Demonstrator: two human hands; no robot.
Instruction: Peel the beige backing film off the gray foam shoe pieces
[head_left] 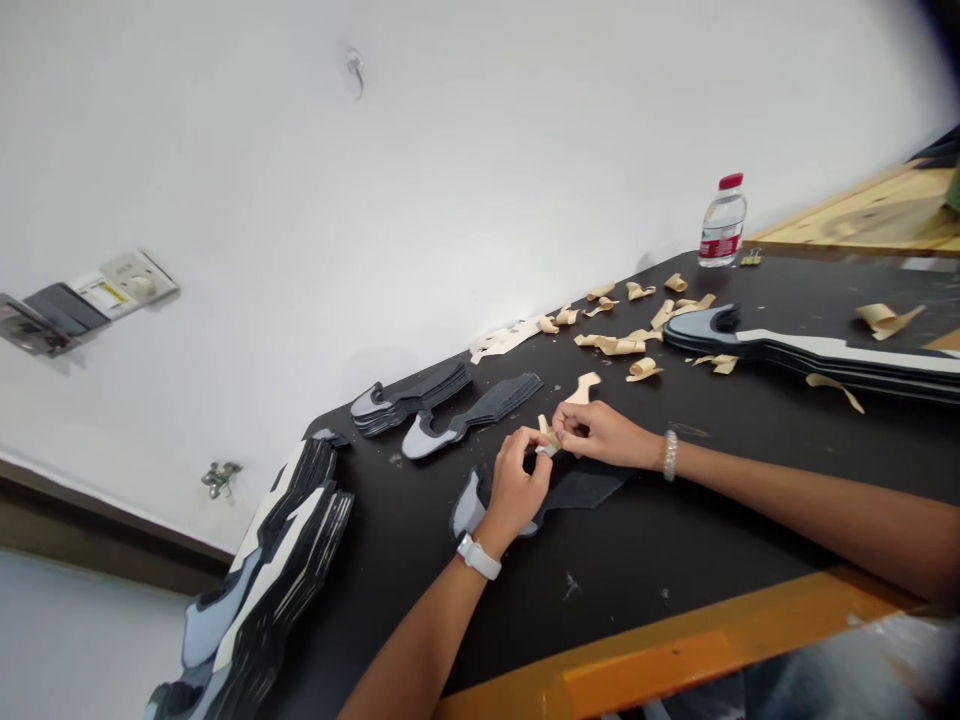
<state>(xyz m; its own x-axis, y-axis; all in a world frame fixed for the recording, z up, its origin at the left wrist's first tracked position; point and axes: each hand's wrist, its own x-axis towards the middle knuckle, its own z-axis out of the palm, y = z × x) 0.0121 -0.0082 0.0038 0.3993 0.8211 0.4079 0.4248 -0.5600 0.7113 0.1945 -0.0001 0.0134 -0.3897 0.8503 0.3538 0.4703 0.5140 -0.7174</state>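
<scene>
My left hand (519,482), with a white watch on the wrist, is closed in a pinch on a small cream paper strip (550,436). From the other side my right hand (609,436) pinches at the same strip, its fingertips almost touching the left ones. Another cream length of paper (583,388) sticks up just beyond the right hand; whether it joins the strip is hidden. Under both hands lies a dark cut fabric piece (589,488) with a light grey curved end, partly covered by the left hand.
Similar dark pieces (472,412) lie beyond my hands. Tall stacks (281,560) stand at the left edge, another stack (825,355) at the right. Curled paper scraps (615,345) litter the black table (405,560) near the wall. A water bottle (723,222) stands at the back.
</scene>
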